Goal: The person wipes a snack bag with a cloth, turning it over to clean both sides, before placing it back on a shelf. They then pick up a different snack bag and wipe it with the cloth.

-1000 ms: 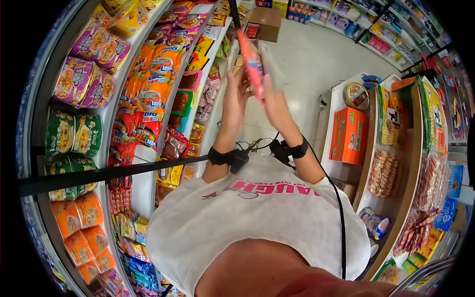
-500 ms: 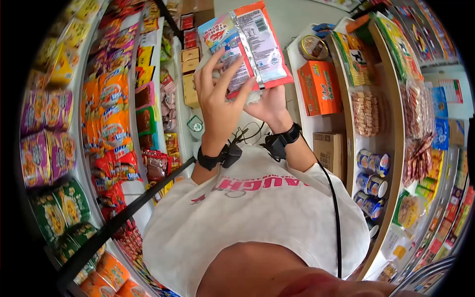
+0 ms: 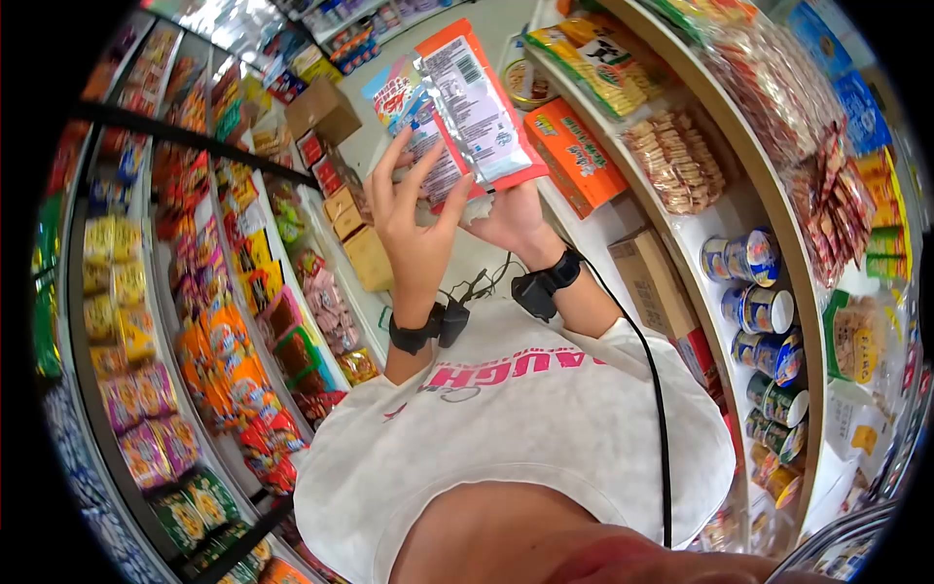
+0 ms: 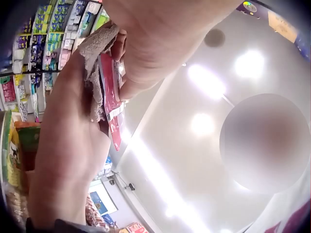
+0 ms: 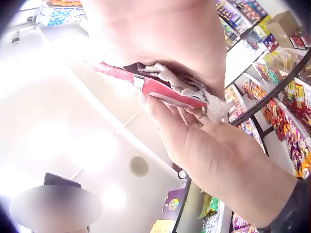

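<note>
A flat printed food packet (image 3: 472,112), red and orange at its edges with a barcode and a silver seam on its back, is held up in front of the chest. My left hand (image 3: 413,219) lies over its lower left part, fingers spread and nearly straight against the printed face. From beneath, my right hand (image 3: 516,219) supports and grips the lower edge, its fingers mostly hidden behind the packet. Between that palm and the packet is a crumpled greyish cloth (image 5: 216,108), also seen in the left wrist view. Both wrists wear black bands.
On the left stand shelves of noodle packs (image 3: 229,355) and bagged snacks. The right shelf carries an orange box (image 3: 574,161), a brown carton (image 3: 652,282) and several blue-and-white tubs (image 3: 757,310). A dark pole (image 3: 195,138) crosses the left side. Another carton (image 3: 324,110) sits farther back.
A second ago the packet was nearly edge-on between both hands; its printed back then turned to face the head camera. Since half a second ago, the head view has swung, showing more right shelf.
</note>
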Available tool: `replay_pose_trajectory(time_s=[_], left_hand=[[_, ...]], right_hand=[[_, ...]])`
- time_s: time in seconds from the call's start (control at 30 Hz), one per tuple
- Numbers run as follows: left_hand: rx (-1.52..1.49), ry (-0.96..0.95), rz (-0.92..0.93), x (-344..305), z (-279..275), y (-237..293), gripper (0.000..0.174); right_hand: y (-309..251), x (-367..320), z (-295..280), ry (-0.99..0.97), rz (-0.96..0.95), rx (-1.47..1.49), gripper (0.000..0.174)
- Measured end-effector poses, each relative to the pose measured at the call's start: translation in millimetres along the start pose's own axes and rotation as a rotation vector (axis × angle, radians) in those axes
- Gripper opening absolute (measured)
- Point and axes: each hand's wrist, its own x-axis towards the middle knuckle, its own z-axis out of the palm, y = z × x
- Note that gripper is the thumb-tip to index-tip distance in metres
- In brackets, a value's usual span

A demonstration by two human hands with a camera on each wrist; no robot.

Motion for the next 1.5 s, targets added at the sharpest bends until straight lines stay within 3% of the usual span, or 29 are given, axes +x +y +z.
replay_pose_trajectory(time_s=[0.07,0.13,0.2,0.23,0.27,0.3,0.37,0.53,0.6,0.67,0.77,0.8,0.9,0.93,1.03,1.17,1.2,1.3,1.33,1.43,1.5], left_hand=[[-0.13,-0.07,-0.053,10.0,26.8,16.9,0.042],[-0.425,-0.216,-0.115,13.6,58.7,3.9,0.044],[-0.858,-0.254,-0.453,2.5,87.7,-16.5,0.057],[-1.007,-0.247,-0.608,-1.3,100.3,-23.1,0.065],[-1.114,-0.247,-0.731,12.3,104.2,4.1,0.057],[-0.976,-0.322,-0.713,21.2,114.5,10.8,0.054],[-0.681,-0.439,-0.667,35.6,131.4,18.7,0.048],[-1.059,-0.367,-0.807,73.0,163.3,22.2,0.039],[-1.081,-0.45,-0.785,85.0,175.4,14.2,0.035],[-1.071,-0.581,-0.753,95.0,183.9,2.4,0.031],[-1.162,-0.71,-0.58,106.5,195.6,-8.3,0.032],[-1.194,-0.713,-0.613,112.7,193.6,-9.4,0.037],[-1.171,-0.664,-0.504,127.8,199.9,-37.8,0.042],[-1.137,-0.692,-0.499,133.0,199.8,-47.9,0.047],[-1.124,-0.818,-0.393,145.5,199.6,-65.1,0.048],[-1.2,-1.151,-0.279,160.3,198.0,-87.1,0.044],[-1.198,-1.191,-0.279,161.9,199.0,-91.6,0.042],[-1.207,-1.278,-0.222,165.1,206.2,-98.9,0.047],[-1.216,-1.295,-0.231,166.5,208.1,-99.1,0.049],[-1.247,-1.334,-0.257,167.7,214.6,-91.8,0.055],[-1.285,-1.344,-0.281,166.7,222.2,-81.7,0.058]], right_hand=[[-34.0,3.1,-14.9,-0.133,0.037,0.303,0.05],[-48.0,12.7,-43.8,-0.142,-0.195,-0.086,0.057],[-95.1,3.6,-27.9,0.062,-0.559,-0.589,0.066],[-115.5,-1.1,-28.8,0.102,-0.661,-0.7,0.067],[-130.8,-3.6,-29.6,0.137,-0.75,-0.807,0.067],[-142.6,-4.0,-32.4,0.165,-0.834,-0.913,0.068],[-147.0,2.3,-57.1,0.221,-0.818,-0.909,0.067],[-165.4,3.0,-87.1,0.236,-0.559,-0.682,0.055],[-167.6,9.6,-90.8,0.275,-0.582,-0.701,0.048],[-168.9,19.3,-91.9,0.352,-0.725,-0.763,0.042],[-167.1,35.1,-92.9,0.559,-0.728,-0.691,0.037],[-170.1,42.8,-90.8,0.611,-0.842,-0.857,0.038],[-174.5,57.2,-73.7,0.584,-0.934,-0.986,0.043],[-176.5,49.8,-57.7,0.605,-0.592,-0.782,0.048],[-174.4,62.7,-48.3,0.737,-0.446,-0.519,0.055],[-168.0,74.5,-68.0,0.632,-0.65,-0.238,0.045],[-173.1,71.2,-51.3,0.709,-0.673,-0.19,0.037],[-178.1,56.3,-55.8,0.864,-0.756,-0.327,0.037],[-182.3,56.0,-44.4,0.831,-0.822,-0.323,0.035],[-188.6,52.5,-35.1,0.983,-1.001,-0.649,0.031],[-194.7,44.4,-42.2,1.011,-1.008,-0.62,0.037]])
